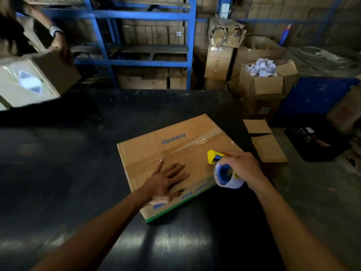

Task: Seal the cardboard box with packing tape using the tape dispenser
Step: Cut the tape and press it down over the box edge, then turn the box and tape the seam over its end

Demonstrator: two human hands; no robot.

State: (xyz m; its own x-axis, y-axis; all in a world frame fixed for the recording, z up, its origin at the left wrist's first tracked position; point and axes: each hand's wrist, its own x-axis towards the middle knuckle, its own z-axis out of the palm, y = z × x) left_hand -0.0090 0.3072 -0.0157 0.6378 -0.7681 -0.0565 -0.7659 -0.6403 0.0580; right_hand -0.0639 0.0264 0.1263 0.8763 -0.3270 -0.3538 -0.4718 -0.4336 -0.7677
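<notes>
1. Flat brown cardboard box (175, 153) with blue "Glodway" print lies closed on the dark glossy surface (78, 173), turned at an angle to the viewer
2. Left hand (168, 180) lies palm down on the box top, fingers spread flat, thumb hanging over the near edge; this grip clasps nothing
3. Right hand (244, 169) grip is closed around the yellow tape dispenser with a blue core and clear tape roll (224, 171); forefinger stretched along its top
4. Dispenser's yellow front end sits just ahead of the right grip, touching the box top near the box's right end
5. Shiny clear tape strip (205, 140) runs along the centre seam, beyond both grips
6. Far up-left of the left grip, another person's arm (56, 36) holds a blurred second carton (35, 79)
7. Open carton of white rolls (261, 75) stands well beyond the right grip, beside blue metal shelving (148, 16)
</notes>
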